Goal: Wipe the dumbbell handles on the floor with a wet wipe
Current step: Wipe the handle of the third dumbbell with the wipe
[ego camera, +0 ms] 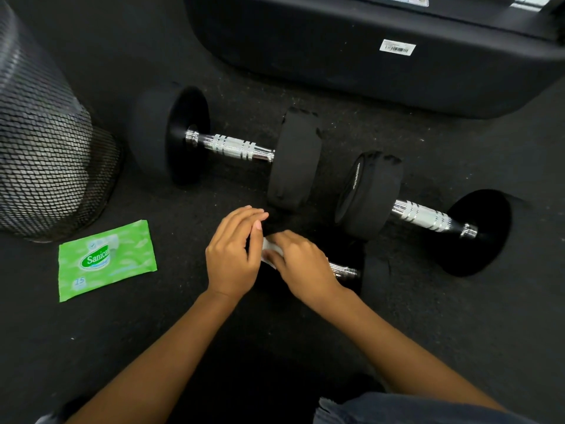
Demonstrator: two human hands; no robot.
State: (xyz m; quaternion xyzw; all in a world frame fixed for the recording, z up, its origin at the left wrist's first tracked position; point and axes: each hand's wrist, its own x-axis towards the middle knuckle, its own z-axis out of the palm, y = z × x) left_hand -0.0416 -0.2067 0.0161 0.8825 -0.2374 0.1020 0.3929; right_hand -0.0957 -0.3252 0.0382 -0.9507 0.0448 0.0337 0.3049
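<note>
Three black dumbbells with chrome handles lie on the dark floor. The large one [232, 146] is at the upper middle, a second [423, 217] to the right. The small nearest one [344, 270] is partly under my hands. My right hand [301, 264] presses a white wet wipe [269, 249] against its handle; only the handle's right end shows. My left hand [234, 255] rests over the small dumbbell's left end, fingers together and bent; whether it grips anything is hidden.
A green wet-wipe pack [107, 260] lies flat on the floor to the left. A black mesh bin [46, 142] stands at the far left. A big black machine base [367, 50] fills the top. My knee [397, 408] is at the bottom edge.
</note>
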